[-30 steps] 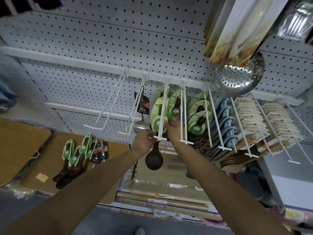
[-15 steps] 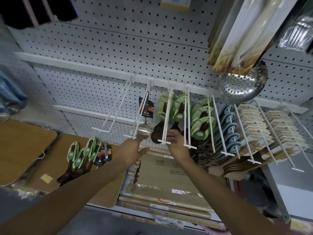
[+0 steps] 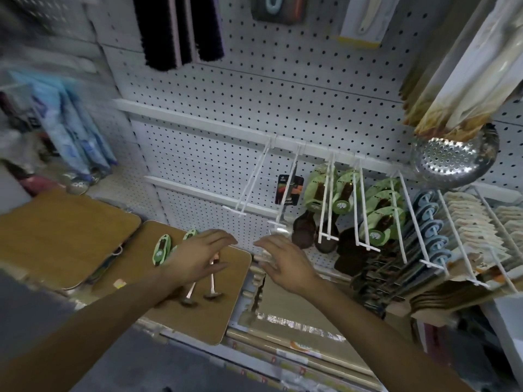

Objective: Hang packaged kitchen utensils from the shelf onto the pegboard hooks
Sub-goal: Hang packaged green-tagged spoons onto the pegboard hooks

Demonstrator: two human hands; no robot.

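Observation:
Green-carded brown wooden spoons [image 3: 322,193] hang on white pegboard hooks [image 3: 325,199], with more green packs [image 3: 382,219] on the hooks to their right. One metal ladle with a black card [image 3: 288,190] hangs on the hook to their left. On the wooden board [image 3: 226,306] lie green-carded utensils [image 3: 161,248] and metal ladles [image 3: 210,290]. My left hand [image 3: 198,256] hovers open just above those utensils, fingers spread, holding nothing. My right hand [image 3: 280,261] is open below the hooks, empty.
An empty double hook [image 3: 249,188] juts out left of the ladle. Blue utensils [image 3: 430,227] and beige packs [image 3: 475,224] fill the hooks at right. A perforated steel skimmer [image 3: 452,162] hangs overhead. A second wooden board [image 3: 56,236] lies at left; flat packages [image 3: 297,315] lie below.
Both hands left the hook with the green spoon packs and dropped down and left; my left hand is now over the utensils on the board. The view swung left and down.

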